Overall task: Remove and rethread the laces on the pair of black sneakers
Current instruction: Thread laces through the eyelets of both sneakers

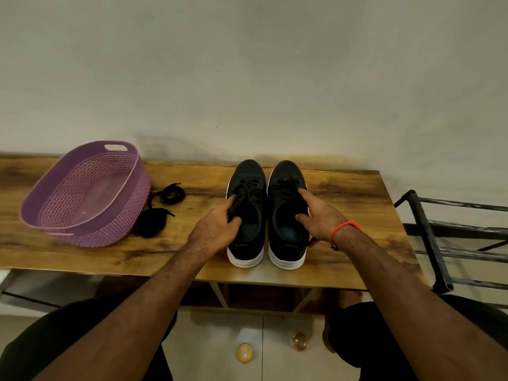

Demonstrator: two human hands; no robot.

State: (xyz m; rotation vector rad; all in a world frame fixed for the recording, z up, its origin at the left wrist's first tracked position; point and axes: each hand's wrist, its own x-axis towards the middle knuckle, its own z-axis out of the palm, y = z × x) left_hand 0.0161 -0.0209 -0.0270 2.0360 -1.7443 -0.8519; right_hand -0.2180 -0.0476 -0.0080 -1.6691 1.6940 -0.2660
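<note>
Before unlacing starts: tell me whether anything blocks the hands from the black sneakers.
Nothing visible does. The left hand already grips the left black white-soled sneaker at its collar, and the right hand grips the right one.

You have two black sneakers (266, 213) with white soles on a brown wood-grain worktop (343, 215), a purple woven-pattern basket (85, 193), black loose laces (162, 210), and what looks like a red wristband (345, 228).

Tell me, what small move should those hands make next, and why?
Probably untie the left sneaker: both sneakers stand laced, side by side on the table, and the left hand already pinches its laces. The right hand holds the right sneaker at its collar.
</note>
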